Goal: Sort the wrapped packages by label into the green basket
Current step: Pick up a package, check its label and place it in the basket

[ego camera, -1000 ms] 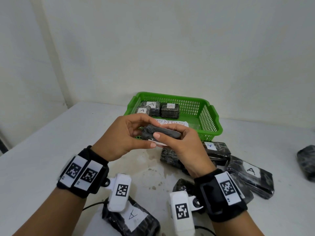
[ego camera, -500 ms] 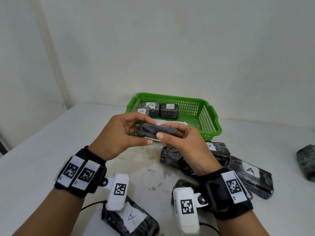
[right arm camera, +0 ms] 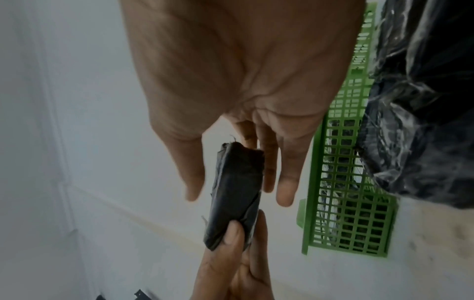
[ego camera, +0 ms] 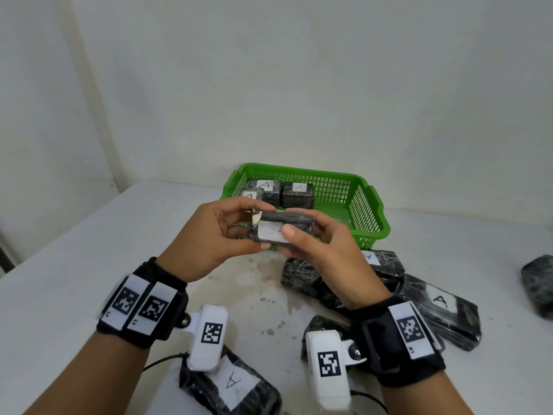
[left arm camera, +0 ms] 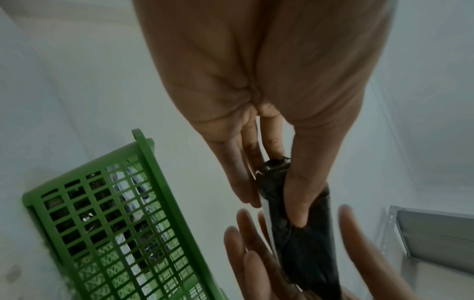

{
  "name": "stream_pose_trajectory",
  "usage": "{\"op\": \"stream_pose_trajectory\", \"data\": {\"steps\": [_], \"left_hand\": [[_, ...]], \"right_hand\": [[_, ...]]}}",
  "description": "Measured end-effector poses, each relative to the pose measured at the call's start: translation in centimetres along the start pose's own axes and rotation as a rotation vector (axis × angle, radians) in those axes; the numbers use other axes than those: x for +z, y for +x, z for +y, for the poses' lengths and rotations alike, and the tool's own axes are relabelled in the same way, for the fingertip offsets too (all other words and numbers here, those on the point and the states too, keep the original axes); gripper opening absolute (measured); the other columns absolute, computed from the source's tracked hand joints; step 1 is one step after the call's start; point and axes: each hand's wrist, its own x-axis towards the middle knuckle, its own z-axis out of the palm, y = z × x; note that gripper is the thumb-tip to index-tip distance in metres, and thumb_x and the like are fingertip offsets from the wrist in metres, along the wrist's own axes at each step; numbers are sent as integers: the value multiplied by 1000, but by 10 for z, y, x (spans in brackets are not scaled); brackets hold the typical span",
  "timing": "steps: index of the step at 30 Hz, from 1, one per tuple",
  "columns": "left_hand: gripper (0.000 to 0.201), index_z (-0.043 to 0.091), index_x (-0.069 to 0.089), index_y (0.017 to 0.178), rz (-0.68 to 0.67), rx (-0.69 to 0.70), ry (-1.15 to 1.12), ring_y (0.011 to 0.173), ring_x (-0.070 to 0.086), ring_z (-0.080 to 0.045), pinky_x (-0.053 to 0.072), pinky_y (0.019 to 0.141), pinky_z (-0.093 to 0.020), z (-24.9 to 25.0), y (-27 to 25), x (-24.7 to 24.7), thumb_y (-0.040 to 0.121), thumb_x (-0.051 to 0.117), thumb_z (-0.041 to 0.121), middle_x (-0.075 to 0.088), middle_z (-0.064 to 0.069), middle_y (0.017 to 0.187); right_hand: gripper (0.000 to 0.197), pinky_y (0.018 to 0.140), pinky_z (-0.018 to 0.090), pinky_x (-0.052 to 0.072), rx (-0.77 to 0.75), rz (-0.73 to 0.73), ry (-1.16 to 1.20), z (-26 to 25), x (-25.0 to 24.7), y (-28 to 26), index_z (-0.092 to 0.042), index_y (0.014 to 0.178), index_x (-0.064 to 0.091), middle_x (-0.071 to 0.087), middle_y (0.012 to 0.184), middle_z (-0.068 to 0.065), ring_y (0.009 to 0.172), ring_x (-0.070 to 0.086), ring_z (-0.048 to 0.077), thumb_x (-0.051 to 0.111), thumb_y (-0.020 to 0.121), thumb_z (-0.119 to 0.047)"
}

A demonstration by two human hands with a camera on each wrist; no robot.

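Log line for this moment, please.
hands: left and right both hold small package | label: unreadable | green basket: three A packages

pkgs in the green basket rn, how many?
3 visible, all in the far-left corner of the green basket: back-left package, front-left package, right package. The hands hide the basket's near edge, so there may be more.

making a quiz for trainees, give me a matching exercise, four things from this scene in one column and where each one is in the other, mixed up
Things:
1. small wrapped package
2. three A-labelled packages
3. green basket
4. big A-labelled package

Places:
a. table's near edge, under the left wrist
b. held between left hand and right hand
c. inside the basket, left end
d. on the table by the wall

Pairs: 1-b, 2-c, 3-d, 4-a
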Motion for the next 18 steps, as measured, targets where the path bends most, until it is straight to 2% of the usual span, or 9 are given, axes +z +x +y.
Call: {"op": "stream_pose_trajectory", "data": {"steps": [3, 7, 11, 13, 16, 18], "left_hand": [[52, 1, 66, 118, -30, 8, 8, 111, 70, -31, 58, 94, -37, 0, 0, 1, 69, 80, -8, 73, -12, 118], [52, 2, 68, 116, -55, 24, 30, 112, 70, -26, 58, 94, -35, -1, 1, 2, 68, 79, -16, 73, -11, 118], [51, 2, 68, 114, -9, 32, 18, 108, 71, -25, 58, 92, -32, -1, 1, 0, 66, 80, -8, 74, -12, 116], [50, 2, 68, 112, 14, 33, 3, 108, 71, -24, 58, 91, -31, -1, 2, -1, 65, 81, -6, 74, -12, 114], [50, 3, 70, 111, 10, 27, 13, 110, 71, -25, 58, 92, -35, -2, 2, -1, 65, 80, -15, 74, -12, 114], [51, 3, 69, 112, -2, 23, 19, 111, 70, -26, 58, 93, -36, -3, 2, 2, 66, 79, -19, 73, -12, 115]], "right_hand": [[32, 96, 42, 60, 31, 51, 20, 5, 2, 3, -2, 119, 73, 79, 114, 12, 107, 76, 27, 78, 87, -6], [24, 83, 29, 61, 10, 102, -19, 7, 1, 4, -3, 108, 76, 82, 102, 11, 92, 78, 20, 79, 85, 2], [29, 87, 34, 63, 34, 41, 69, 5, 3, 3, -1, 116, 74, 80, 110, 14, 99, 77, 25, 74, 88, 4], [27, 86, 34, 63, 55, 21, 105, 3, 2, 3, -3, 116, 74, 79, 112, 15, 100, 77, 25, 69, 91, 6], [27, 88, 35, 61, 57, 43, 49, 3, -1, 4, -8, 111, 76, 81, 107, 13, 96, 78, 24, 71, 89, 7], [27, 91, 37, 60, 49, 52, 36, 3, -2, 4, -7, 111, 77, 81, 107, 13, 97, 78, 25, 74, 87, 5]]}}
